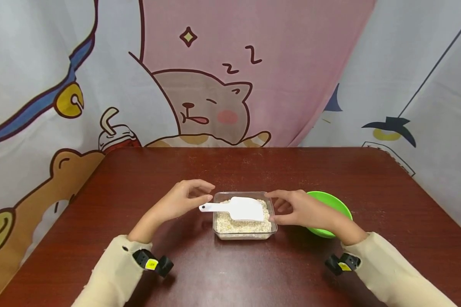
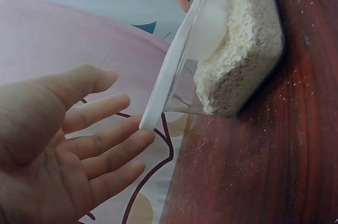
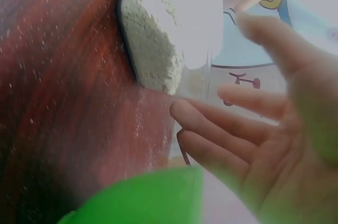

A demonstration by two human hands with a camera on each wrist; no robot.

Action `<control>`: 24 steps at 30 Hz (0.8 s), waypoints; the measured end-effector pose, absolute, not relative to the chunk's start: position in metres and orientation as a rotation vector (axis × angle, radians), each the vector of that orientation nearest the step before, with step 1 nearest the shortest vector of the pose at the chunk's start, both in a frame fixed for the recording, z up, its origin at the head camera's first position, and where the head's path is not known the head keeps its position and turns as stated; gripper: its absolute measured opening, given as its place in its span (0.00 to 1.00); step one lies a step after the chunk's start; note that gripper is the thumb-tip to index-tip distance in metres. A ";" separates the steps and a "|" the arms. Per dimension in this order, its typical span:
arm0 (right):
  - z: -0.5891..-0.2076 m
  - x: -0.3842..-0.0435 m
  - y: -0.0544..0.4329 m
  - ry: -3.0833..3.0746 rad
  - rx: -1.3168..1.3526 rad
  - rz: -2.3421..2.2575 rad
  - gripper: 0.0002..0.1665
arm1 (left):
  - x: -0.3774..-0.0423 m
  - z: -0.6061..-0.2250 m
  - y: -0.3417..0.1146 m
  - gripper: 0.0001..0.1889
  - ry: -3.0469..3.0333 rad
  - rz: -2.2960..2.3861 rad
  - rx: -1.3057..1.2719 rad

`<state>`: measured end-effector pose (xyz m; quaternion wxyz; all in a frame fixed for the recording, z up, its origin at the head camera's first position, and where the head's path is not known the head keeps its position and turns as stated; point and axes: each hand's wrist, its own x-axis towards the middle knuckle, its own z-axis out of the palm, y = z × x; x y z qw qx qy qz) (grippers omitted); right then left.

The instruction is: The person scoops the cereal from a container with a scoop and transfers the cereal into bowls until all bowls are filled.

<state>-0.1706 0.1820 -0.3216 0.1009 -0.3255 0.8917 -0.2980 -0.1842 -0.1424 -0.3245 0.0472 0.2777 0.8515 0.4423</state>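
Note:
A clear plastic container [image 1: 246, 236] full of pale oat flakes [image 1: 230, 226] stands on the table. Across it lies a white scoop [image 1: 246, 209], its handle jutting out over the left rim. My left hand [image 1: 180, 198] is at the container's left side, fingers relaxed and spread near the handle end; in the left wrist view the scoop handle [image 2: 161, 89] overlaps the fingertips. On the opposite side my right hand [image 1: 301, 209] has its fingers loosely extended, with fingertips right at the container's right rim. Neither hand grips anything.
A green bowl [image 1: 330, 200] sits to the right, partly hidden behind my right hand and forearm. The dark red wooden table [image 1: 234, 273] has pale crumbs scattered on it. A cartoon-printed curtain [image 1: 292, 64] hangs behind the table's far edge.

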 end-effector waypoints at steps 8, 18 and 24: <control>-0.328 -0.162 0.179 2.624 -0.912 -0.970 0.31 | -0.181 -0.328 -0.140 0.16 2.505 1.278 0.952; -0.339 -0.156 0.176 2.649 -0.901 -1.094 0.27 | -0.178 -0.330 -0.134 0.15 2.626 1.153 0.998; -0.343 -0.151 0.174 2.700 -0.874 -1.104 0.29 | -0.179 -0.331 -0.132 0.12 2.721 1.050 1.039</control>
